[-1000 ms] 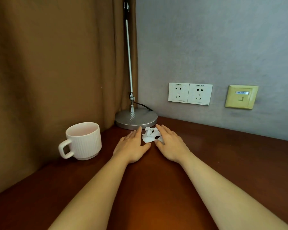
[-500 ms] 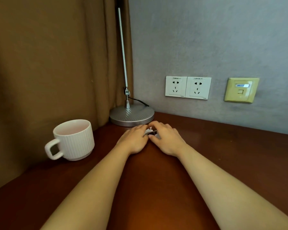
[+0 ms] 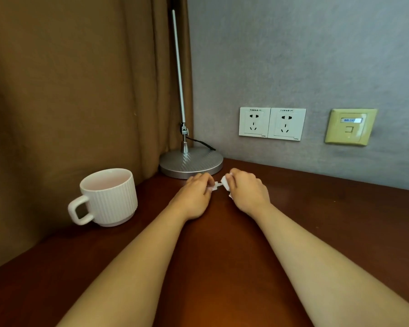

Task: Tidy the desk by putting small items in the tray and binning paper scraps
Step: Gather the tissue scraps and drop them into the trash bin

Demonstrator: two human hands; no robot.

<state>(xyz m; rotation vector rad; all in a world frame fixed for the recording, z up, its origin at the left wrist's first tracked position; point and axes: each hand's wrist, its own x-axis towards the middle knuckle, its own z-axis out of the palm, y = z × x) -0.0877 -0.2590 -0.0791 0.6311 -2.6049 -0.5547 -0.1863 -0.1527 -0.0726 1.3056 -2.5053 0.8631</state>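
White paper scraps show between my two hands on the brown wooden desk, just in front of the lamp base. My left hand has its fingers curled over some scraps, a small white piece poking out at the fingertips. My right hand is curled round other scraps, with white paper showing at its fingertips and under its palm. Most of the paper is hidden inside both hands. No tray or bin is in view.
A white ribbed mug stands on the desk to the left of my left arm. A silver desk lamp base with a thin pole sits in the corner. A brown curtain hangs at left; wall sockets are on the grey wall.
Both hands, flat beside a loose pile of scraps, have closed over it and curled up, gathering the paper. They have since drawn slightly apart.
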